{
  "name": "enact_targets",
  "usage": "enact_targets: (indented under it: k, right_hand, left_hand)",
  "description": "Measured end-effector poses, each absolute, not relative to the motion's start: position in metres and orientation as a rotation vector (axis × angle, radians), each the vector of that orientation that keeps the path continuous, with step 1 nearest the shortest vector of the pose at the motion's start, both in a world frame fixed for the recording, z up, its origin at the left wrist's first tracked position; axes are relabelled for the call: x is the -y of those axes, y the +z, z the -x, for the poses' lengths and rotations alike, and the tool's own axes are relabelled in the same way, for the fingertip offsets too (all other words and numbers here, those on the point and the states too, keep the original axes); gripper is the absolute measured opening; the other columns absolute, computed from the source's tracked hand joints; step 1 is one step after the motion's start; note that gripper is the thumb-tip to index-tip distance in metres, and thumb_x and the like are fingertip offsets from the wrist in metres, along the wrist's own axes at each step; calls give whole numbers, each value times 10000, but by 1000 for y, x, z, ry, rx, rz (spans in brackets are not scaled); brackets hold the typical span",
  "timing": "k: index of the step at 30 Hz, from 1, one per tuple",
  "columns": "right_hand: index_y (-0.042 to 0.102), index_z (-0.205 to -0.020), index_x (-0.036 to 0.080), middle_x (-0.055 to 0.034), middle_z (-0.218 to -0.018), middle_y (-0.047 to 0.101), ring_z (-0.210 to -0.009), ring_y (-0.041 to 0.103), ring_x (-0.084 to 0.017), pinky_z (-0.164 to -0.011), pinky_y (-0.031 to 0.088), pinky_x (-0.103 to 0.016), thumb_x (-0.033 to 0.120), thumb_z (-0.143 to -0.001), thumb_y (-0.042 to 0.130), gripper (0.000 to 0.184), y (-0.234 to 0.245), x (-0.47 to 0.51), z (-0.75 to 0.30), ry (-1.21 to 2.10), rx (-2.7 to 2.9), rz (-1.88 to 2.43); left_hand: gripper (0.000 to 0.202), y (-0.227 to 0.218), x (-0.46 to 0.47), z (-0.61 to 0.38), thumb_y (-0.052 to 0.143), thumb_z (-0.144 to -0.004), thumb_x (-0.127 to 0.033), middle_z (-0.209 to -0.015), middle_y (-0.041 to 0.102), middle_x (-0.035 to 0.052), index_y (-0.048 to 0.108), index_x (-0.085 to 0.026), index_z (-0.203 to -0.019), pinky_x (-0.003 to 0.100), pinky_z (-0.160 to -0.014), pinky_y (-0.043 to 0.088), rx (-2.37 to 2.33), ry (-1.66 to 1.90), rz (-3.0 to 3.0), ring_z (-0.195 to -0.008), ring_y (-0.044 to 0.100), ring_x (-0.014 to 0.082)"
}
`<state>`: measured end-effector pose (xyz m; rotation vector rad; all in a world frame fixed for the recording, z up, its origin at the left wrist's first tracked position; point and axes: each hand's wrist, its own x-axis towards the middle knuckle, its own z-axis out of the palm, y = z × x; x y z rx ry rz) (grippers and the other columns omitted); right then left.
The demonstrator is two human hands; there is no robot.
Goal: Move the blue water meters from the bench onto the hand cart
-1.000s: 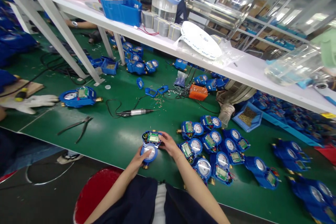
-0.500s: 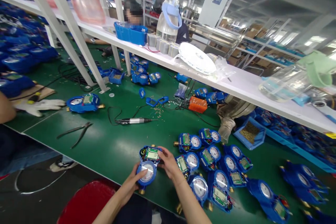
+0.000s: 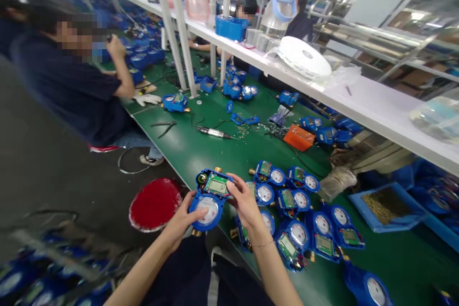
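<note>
Between my hands is a blue water meter (image 3: 207, 211) with a round dial, brass ends and an exposed green circuit board with a lit display (image 3: 217, 184). My left hand (image 3: 184, 217) grips its lower left side, thumb across the dial. On the other side, my right hand (image 3: 244, 198) holds the upper right edge, thumb beside the display. The meter is at the table's front edge, above my lap. Just right of my hands, several similar open meters (image 3: 300, 234) lie in rows on the green table (image 3: 186, 146).
An electric screwdriver (image 3: 214, 132), pliers (image 3: 164, 126) and an orange box (image 3: 299, 137) lie farther back. A blue bin of brass-coloured small parts (image 3: 389, 205) stands right. A white shelf (image 3: 362, 100) spans the table. A co-worker (image 3: 75, 76) sits left; a red stool (image 3: 156, 204) stands below.
My view has swung left, bringing the seated co-worker and the floor into sight. The meter, still in both hands, is now closer to me, over the table's edge.
</note>
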<state>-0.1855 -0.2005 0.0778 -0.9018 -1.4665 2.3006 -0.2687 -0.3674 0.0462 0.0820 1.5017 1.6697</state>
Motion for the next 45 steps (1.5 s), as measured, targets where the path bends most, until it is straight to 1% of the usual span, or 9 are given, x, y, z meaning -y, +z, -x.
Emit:
enact_targets:
  k: [5, 8, 11, 17, 22, 29, 36, 40, 45]
  right_hand:
    - [623, -1143, 258, -32, -1182, 625, -854, 610, -141, -672, 490, -234, 421, -741, 695, 440, 88, 251, 156, 2495, 1624, 815]
    - [620, -1144, 257, -36, -1177, 627, -877, 616, -154, -653, 487, -226, 415, -745, 697, 436, 90, 288, 143, 2606, 1668, 769]
    - [614, -1157, 270, -32, -1181, 624, -912, 609, -157, -697, 500, -243, 410, -764, 685, 424, 92, 325, 133, 2703, 1766, 688]
    - [625, -1125, 271, -18, -1147, 631, -843, 597, -121, -661, 479, -217, 388, -771, 690, 378, 101, 419, 120, 2835, 2008, 511]
    - [637, -1096, 263, -9, -1082, 646, -859, 603, -126, -695, 484, -226, 372, -764, 704, 355, 102, 536, 96, 2984, 2154, 337]
    - [625, -1122, 284, 1, -1132, 634, -870, 609, -126, -734, 494, -250, 370, -771, 700, 369, 79, 751, 11, 3140, 2360, 46]
    - [641, -1098, 280, 6, -1054, 648, -853, 602, -120, -706, 491, -228, 372, -757, 713, 361, 69, 941, -80, 3273, 2523, -171]
    - [636, -1114, 280, 13, -1014, 637, -823, 602, -110, -703, 493, -224, 373, -762, 709, 371, 64, 1006, -98, 3257, 2635, -299]
    - [640, -1103, 272, 7, -1024, 638, -829, 614, -120, -740, 514, -254, 360, -743, 728, 381, 48, 1073, -89, 3263, 2692, -194]
  left_hand:
    - [706, 65, 433, 200, 787, -587, -416, -1145, 651, 107, 502, -223, -1203, 372, -861, 514, -1574, 1801, 102, -1063, 610, 305]
    - [703, 75, 473, 165, 793, -579, -409, -1127, 658, 99, 507, -226, -1194, 361, -836, 516, -1602, 1879, 245, -1042, 616, 300]
    - [669, 81, 511, 134, 784, -591, -425, -1099, 663, 101, 517, -216, -1168, 356, -821, 513, -1610, 1953, 359, -1013, 621, 289]
    - [680, 89, 596, 73, 796, -565, -413, -1072, 672, 89, 528, -222, -1160, 346, -800, 511, -1577, 2191, 648, -978, 628, 277]
    - [686, 92, 696, 13, 812, -546, -389, -1015, 686, 78, 533, -224, -1150, 322, -772, 518, -1544, 2350, 904, -926, 640, 256]
    - [661, 76, 885, -115, 810, -573, -368, -1012, 682, 46, 512, -247, -1150, 279, -748, 522, -1528, 2516, 1187, -895, 638, 219]
    - [708, 63, 1039, -236, 810, -593, -376, -1045, 672, 67, 463, -244, -1196, 324, -771, 537, -1463, 2624, 1462, -906, 655, 250]
    - [699, 57, 1094, -261, 786, -628, -404, -1079, 661, 93, 449, -232, -1215, 348, -805, 533, -1470, 2633, 1520, -986, 639, 281]
    - [726, 41, 1154, -251, 791, -603, -410, -1078, 665, 99, 461, -217, -1221, 334, -772, 543, -1331, 2653, 1609, -970, 644, 282]
